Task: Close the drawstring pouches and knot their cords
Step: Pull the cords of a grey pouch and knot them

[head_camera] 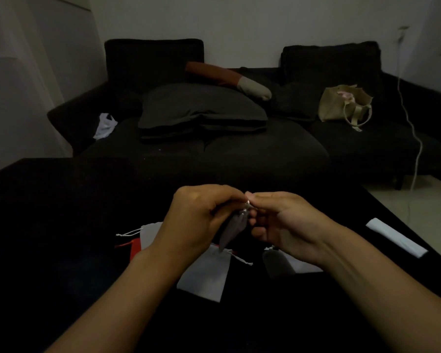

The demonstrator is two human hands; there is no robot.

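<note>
A small grey drawstring pouch (231, 229) hangs in the air above the black table. My left hand (196, 220) grips its gathered top, and my right hand (280, 222) pinches its pale cord (247, 205) at the mouth. Below lie a white pouch (206, 272) with its cord trailing right, another white pouch (150, 231) at the left, a red pouch (135, 248) beside it, and a dark grey pouch (275, 263) under my right wrist. Part of the held pouch is hidden by my fingers.
A folded white cloth (396, 236) lies at the table's right edge. Behind the black table (61, 225) stands a dark sofa (214, 143) with cushions, a beige tote bag (344, 105) and a white plastic bag (105, 126). A white cable (415, 138) hangs at the right.
</note>
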